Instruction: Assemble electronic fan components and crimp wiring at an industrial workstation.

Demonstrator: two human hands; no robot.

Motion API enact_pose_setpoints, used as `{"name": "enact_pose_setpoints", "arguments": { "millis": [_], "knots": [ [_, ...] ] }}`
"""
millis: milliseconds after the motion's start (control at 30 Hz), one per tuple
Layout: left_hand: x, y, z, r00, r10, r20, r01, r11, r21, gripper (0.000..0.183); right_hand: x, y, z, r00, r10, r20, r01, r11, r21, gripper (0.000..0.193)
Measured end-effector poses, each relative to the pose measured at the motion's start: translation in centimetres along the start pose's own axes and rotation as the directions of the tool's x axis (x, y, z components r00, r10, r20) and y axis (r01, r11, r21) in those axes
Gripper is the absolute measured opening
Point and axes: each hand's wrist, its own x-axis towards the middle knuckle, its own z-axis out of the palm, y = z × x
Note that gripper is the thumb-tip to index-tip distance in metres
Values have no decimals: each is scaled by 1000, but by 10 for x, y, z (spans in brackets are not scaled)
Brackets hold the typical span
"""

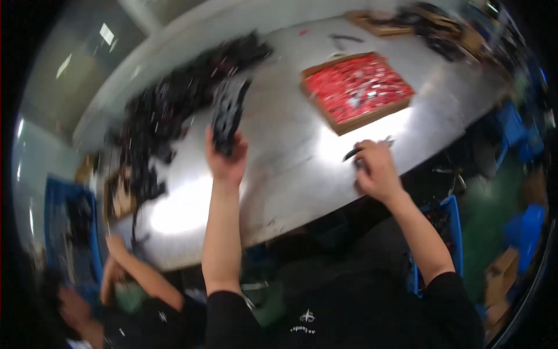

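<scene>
My left hand (228,163) is closed round the lower end of a long black moulded part (228,110), held upright above the metal table (279,168). The part has uneven, notched faces, and motion blurs its details. Over the table's near right side, my right hand (378,168) is curled round a small hand tool (351,153). A black piece of it sticks out past the fingers and a shiny tip shows by the knuckles; the rest is hidden in the palm. Beyond that hand sits a cardboard box (372,121) filled with small red pieces (357,84).
A long heap of black parts (168,99) covers the table's far left. A dark strip (347,38) and another cardboard tray (378,26) lie at the back. Blue crates (453,232) stand below the table. Another person's arms (142,270) work at the lower left.
</scene>
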Motion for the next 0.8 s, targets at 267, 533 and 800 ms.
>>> {"name": "enact_pose_setpoints", "arguments": {
  "millis": [267, 533, 800],
  "knots": [
    [34, 35, -46, 993, 100, -55, -111, 963, -245, 37, 1, -115, 48, 960, -172, 222, -7, 774, 633, 56],
    [40, 25, -53, 991, 115, -67, -127, 965, -228, 39, -28, -245, 157, 935, -133, 330, -225, 495, 839, 94],
    [38, 25, -44, 998, 62, -34, -70, 943, -327, 41, -100, -249, 102, 722, -326, 611, -584, 186, 790, 88]
  ]
}}
